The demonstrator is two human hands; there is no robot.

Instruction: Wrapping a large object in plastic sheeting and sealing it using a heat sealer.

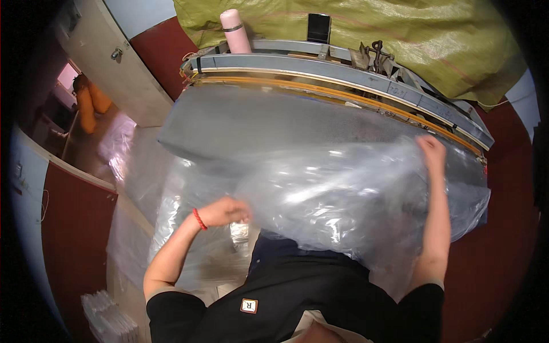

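Pale flat door (pixel 128 80) with silver handle (pixel 116 54) stands open, beyond left hand (pixel 222 211). Two-tone wall (pixel 77 223), dark red and pale blue, runs left of that hand. Glossy yellow-green sheeting (pixel 394 28) hangs beyond right hand (pixel 433 153).

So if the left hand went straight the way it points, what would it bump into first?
The left hand would probably meet the clear plastic sheet first, just to its right; blur and unclear depth hide whether they touch.

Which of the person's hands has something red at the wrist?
The left bare hand: a thin red bracelet circles its wrist. The right bare hand, at the clear plastic sheet, has none.
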